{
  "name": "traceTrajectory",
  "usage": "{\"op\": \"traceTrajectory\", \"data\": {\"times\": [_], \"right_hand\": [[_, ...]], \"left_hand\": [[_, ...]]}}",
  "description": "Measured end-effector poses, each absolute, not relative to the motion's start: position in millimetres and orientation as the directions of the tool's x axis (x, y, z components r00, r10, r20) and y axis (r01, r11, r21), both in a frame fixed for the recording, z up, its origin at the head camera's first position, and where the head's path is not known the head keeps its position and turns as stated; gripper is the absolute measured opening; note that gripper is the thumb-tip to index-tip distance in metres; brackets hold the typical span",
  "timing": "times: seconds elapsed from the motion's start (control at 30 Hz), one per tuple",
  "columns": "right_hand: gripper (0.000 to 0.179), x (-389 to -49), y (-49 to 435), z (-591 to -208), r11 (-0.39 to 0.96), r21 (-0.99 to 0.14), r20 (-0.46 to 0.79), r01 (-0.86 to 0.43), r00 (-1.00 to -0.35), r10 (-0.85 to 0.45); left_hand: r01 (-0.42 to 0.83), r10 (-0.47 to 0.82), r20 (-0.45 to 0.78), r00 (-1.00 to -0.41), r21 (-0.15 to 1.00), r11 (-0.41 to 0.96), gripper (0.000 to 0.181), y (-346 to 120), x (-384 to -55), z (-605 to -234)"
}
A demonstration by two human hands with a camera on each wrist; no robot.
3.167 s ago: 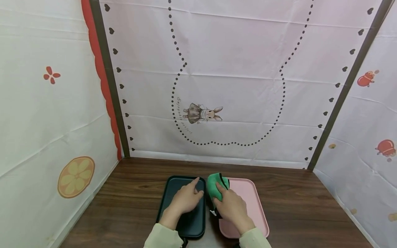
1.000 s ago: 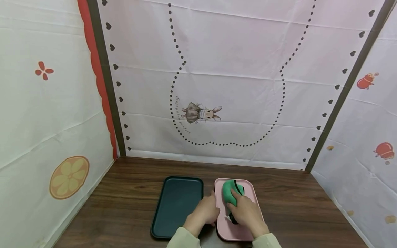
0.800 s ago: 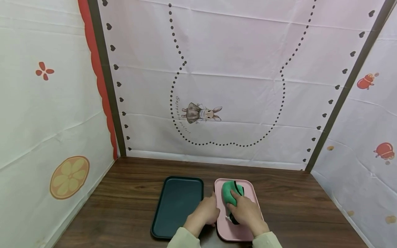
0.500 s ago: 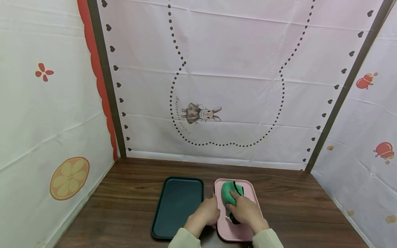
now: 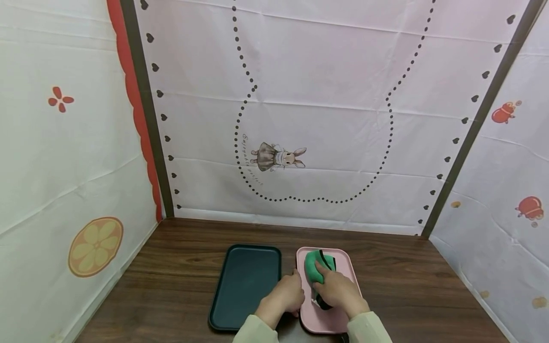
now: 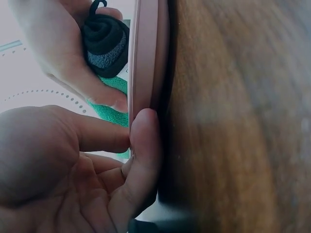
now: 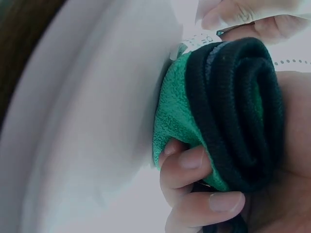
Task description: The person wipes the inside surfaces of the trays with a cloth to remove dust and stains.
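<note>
My right hand (image 5: 340,291) grips a folded green towel (image 5: 314,272) with black edging, pressed against the pink tray (image 5: 322,323). In the right wrist view, the fingers curl round the bunched towel (image 7: 177,104), and its black border lies in rolled layers with a white tag beside it. My left hand (image 5: 286,294) is at the tray's left long side. Seen from the left wrist, the thumb and a finger of that hand (image 6: 92,160) pinch the rim of the pink tray (image 6: 146,63). Part of the towel is hidden under the right hand.
A dark teal tray (image 5: 246,286) lies to the left of the pink one, with a narrow strip of table between them. The brown wooden table (image 5: 411,290) ends at a white patterned cloth wall (image 5: 343,143) behind, with similar walls on both sides.
Since the oldest frame, my left hand has gone from over the dark tray to the pink tray's rim. The towel moved right, onto the pink tray; lately it has shifted slightly left.
</note>
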State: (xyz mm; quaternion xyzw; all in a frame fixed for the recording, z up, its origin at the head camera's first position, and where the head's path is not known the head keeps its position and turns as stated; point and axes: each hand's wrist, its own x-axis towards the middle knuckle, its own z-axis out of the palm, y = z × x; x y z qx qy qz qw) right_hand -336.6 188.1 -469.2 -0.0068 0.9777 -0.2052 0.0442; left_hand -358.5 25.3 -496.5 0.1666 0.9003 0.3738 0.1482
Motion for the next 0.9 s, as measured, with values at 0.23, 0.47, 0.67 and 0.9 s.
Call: {"op": "traceTrajectory", "data": {"times": [0.23,0.47,0.67,0.9], "right_hand": [[0.062,-338.7,186.7,-468.4,0.92,-0.39,-0.118,0.03,-0.993,-0.017],[0.061,-341.2,184.5,-467.2,0.929,-0.37,-0.133,0.03,-0.991,-0.021],[0.061,-342.9,181.5,-466.8,0.926,-0.377,-0.131,0.011,-0.991,-0.041],[0.06,-346.1,177.4,-466.6,0.929,-0.37,-0.137,0.011,-0.99,-0.043]], "left_hand": [[0.192,0.405,-0.143,-0.903,0.708,0.68,0.065,26.8,-357.8,-494.6],[0.19,0.397,-0.143,-0.907,0.702,0.686,0.065,26.7,-357.4,-495.2],[0.177,0.395,-0.154,-0.906,0.71,0.682,0.065,26.2,-356.1,-493.7],[0.172,0.401,-0.161,-0.902,0.716,0.676,0.067,26.3,-357.8,-496.2]]}}
